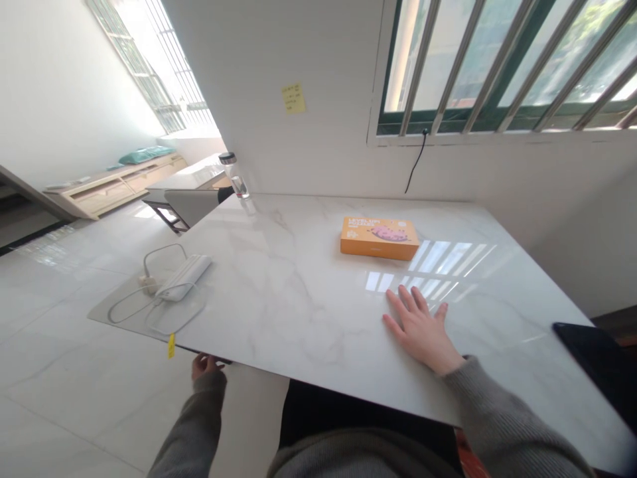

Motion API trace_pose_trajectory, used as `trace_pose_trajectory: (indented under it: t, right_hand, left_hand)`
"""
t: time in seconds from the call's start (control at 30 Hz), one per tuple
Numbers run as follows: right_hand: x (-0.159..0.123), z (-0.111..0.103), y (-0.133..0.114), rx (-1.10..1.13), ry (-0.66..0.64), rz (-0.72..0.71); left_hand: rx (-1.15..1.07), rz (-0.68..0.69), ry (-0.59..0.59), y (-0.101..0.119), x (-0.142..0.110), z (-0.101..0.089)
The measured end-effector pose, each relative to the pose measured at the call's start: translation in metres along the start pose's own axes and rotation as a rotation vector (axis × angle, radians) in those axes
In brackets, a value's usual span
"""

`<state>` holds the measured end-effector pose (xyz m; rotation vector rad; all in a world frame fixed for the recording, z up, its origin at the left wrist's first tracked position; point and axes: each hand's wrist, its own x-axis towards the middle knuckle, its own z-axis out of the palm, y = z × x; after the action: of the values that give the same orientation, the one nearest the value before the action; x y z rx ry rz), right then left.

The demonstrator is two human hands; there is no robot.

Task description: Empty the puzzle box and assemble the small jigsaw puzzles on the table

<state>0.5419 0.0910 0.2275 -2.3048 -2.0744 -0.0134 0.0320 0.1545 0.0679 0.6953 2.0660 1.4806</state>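
Note:
My right hand (421,332) lies palm down on the white marble-patterned table (298,299), fingers spread and holding nothing. Beyond its fingertips sits an orange box (379,239) with white lettering and a pink picture on top. My left hand (206,365) is at the table's front edge on the left, its fingers bent close to a thin dark strip under the tabletop. What those fingers hold is mostly hidden by the edge. A yellow tag (172,345) hangs over the edge just left of that hand.
A white power strip (185,277) with a looped cable and plug lies on the table's left end. A clear bottle (235,176) stands at the back left corner. A black flat object (597,358) lies at the right edge. A yellow note (293,98) is on the wall.

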Motion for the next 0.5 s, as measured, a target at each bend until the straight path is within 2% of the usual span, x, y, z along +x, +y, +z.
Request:
trace_pose_trajectory:
  t: [0.07,0.17,0.23,0.3,0.33,0.4,0.5]
  right_hand:
    - [0.000,0.001,0.001,0.003,0.004,-0.003]
    - [0.001,0.001,0.003,0.011,0.005,-0.012]
    - [0.000,0.000,0.004,0.015,0.001,-0.021]
    - [0.000,0.000,0.005,0.021,-0.002,-0.031]
    - [0.000,-0.001,0.006,0.026,-0.004,-0.038]
    - [0.000,-0.001,0.010,0.040,-0.011,-0.059]
    - [0.002,-0.002,0.024,0.082,-0.021,-0.127]
  left_hand:
    - [0.007,0.095,0.094,0.012,-0.006,-0.021]
    - [0.075,0.524,0.188,0.051,-0.034,-0.045]
    - [0.048,0.682,0.156,0.087,-0.063,-0.050]
    - [-0.096,0.714,0.082,0.126,-0.091,-0.043]
    - [-0.149,0.724,-0.026,0.144,-0.104,-0.035]
    - [-0.140,0.773,-0.340,0.176,-0.127,-0.012]
    - [-0.022,0.890,-0.833,0.213,-0.154,0.040]
